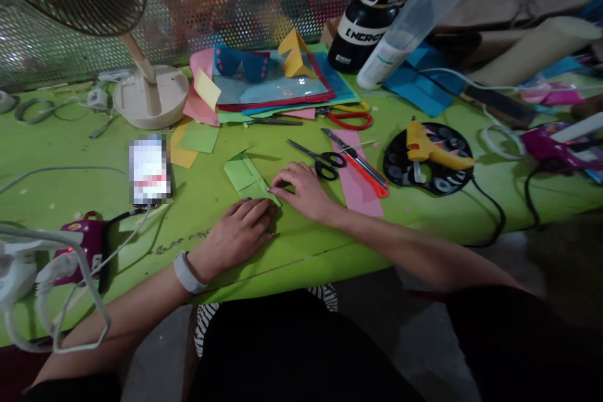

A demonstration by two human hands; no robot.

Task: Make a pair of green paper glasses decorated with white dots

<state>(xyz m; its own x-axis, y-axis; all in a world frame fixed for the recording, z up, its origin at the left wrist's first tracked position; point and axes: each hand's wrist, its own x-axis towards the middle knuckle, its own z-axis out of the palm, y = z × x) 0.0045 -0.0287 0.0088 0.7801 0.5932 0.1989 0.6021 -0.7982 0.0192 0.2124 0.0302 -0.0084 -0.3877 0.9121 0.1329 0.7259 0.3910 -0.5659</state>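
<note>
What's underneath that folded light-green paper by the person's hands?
Bright green tabletop shows around the folded light-green paper, so the paper probably rests on it. Anything directly beneath is covered, with the left hand and right hand at its near end.

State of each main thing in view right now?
Green paper sheet: folded.
Left bare hand: palm down.
Right bare hand: fingertips at paper's edge.
Rectangular phone: screen lit.
Purple plastic power strip: red light on.
Yellow plastic glue gun: resting on black rounded tray.
Black-handled metal scissors: unheld.
Black, white-labelled bottle: upright, lidded.
</note>
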